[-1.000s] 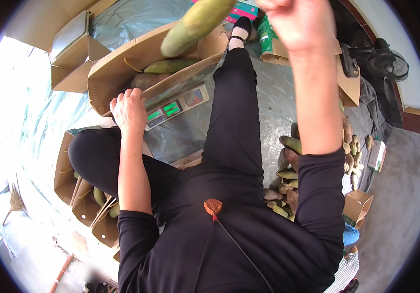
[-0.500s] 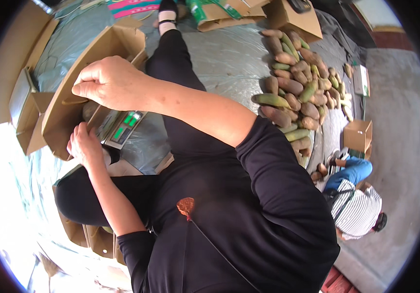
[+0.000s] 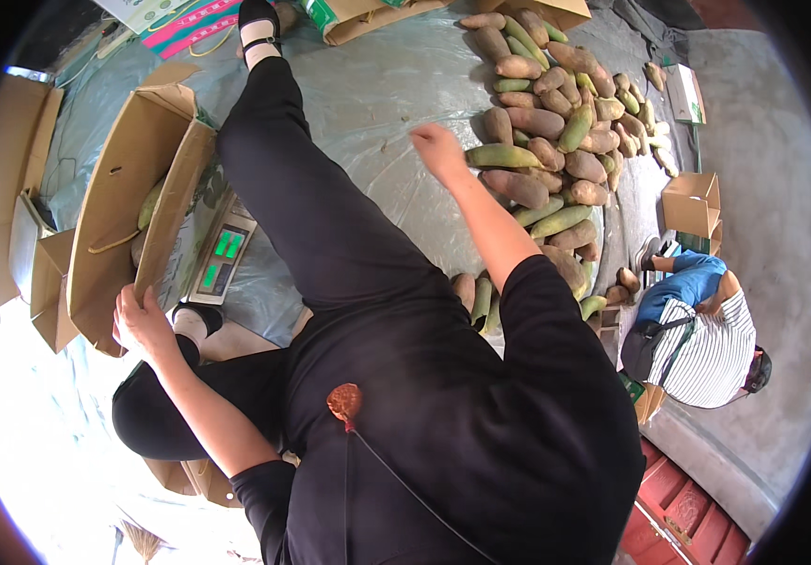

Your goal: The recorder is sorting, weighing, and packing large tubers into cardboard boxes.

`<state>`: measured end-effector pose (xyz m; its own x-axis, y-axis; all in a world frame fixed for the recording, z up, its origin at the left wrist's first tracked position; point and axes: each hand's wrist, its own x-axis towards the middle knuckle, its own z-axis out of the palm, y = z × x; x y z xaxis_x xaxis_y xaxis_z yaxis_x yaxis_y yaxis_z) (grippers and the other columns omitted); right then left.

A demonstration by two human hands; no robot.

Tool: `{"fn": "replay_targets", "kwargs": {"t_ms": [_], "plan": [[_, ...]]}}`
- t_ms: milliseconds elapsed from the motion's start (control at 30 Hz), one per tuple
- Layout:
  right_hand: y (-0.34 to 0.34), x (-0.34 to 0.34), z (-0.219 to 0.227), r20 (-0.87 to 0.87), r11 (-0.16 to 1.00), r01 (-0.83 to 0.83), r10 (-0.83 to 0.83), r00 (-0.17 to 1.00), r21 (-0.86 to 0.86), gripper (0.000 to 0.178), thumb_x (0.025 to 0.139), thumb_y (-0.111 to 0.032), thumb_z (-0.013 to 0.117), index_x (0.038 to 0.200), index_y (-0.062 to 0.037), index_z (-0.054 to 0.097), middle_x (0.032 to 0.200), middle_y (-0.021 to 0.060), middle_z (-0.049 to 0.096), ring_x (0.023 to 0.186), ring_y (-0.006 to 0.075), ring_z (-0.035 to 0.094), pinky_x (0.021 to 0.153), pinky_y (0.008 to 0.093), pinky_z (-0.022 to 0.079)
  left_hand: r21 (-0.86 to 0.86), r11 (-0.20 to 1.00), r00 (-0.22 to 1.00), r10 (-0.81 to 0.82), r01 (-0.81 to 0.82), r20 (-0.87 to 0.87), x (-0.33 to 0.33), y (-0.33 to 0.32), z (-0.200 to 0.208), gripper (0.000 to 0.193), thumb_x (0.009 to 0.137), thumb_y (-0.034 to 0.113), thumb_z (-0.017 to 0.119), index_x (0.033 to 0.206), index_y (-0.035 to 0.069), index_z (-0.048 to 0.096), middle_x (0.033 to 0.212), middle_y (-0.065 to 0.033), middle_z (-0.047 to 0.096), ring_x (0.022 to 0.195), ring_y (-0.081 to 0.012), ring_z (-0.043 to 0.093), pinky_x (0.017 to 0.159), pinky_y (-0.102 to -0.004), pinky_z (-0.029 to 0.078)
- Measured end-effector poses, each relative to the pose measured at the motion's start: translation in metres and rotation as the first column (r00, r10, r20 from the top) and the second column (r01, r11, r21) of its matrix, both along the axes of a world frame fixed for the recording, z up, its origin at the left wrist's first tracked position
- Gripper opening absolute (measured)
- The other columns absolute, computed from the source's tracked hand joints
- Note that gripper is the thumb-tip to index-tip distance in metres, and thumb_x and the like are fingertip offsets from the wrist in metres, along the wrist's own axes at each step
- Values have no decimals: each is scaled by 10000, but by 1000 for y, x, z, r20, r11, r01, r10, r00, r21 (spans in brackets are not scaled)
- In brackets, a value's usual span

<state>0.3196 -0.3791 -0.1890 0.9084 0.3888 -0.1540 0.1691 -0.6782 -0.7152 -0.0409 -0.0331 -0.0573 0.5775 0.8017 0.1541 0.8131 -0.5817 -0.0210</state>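
Observation:
A tall cardboard box [image 3: 104,221] with a rope handle stands tilted on a digital scale [image 3: 220,264] with a lit green display. Inside it I can make out some root vegetables, one greenish [image 3: 150,205]. My left hand [image 3: 140,325] grips the box's near edge, thumb and fingers around the cardboard. My right hand [image 3: 440,153] is held out over the plastic sheet, just left of a pile of large brownish-pink and green root vegetables [image 3: 537,122]. Its fingers are loosely curled in, and nothing shows in them.
My stretched leg [image 3: 302,188] lies between box and pile. More cardboard [image 3: 0,188] stands at the left, with a pink-and-teal carton [image 3: 194,28] at the far left. Another person [image 3: 697,330] in a striped shirt crouches at the right beside a small open box [image 3: 691,202].
My right hand has moved from above the box across to the right, beside the pile. My left hand has shifted slightly down and left, still at the box. The view has turned.

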Motion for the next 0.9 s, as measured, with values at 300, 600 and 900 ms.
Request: {"fn": "replay_targets", "kwargs": {"t_ms": [300,600,900], "plan": [[-186,18,-23,66,570,316,-415,907,-758,539,750,-308,682,1233,-111,545,1267,141,516,1163,351,495,960,435,442,63,998,1000,-29,29,8,-6,2,-5,249,788,202,646,986,57,605,951,-83,645,918,-305,599,769,-442,426],[-285,45,-51,-19,566,289,-475,880,-772,1122,526,-295,860,1446,-122,241,1464,106,296,1322,313,344,1067,372,355,-13,999,997,-50,51,54,5,2,-8,210,809,177,619,962,35,594,934,-123,638,885,-321,601,760,-418,446],[-263,29,-53,-61,589,201,-394,917,-783,629,685,-385,707,1218,-87,556,1303,160,494,1182,325,503,967,400,438,-9,1000,1000,10,-10,18,-5,6,-5,236,806,176,633,989,30,600,961,-133,641,898,-320,608,764,-421,461]]}}
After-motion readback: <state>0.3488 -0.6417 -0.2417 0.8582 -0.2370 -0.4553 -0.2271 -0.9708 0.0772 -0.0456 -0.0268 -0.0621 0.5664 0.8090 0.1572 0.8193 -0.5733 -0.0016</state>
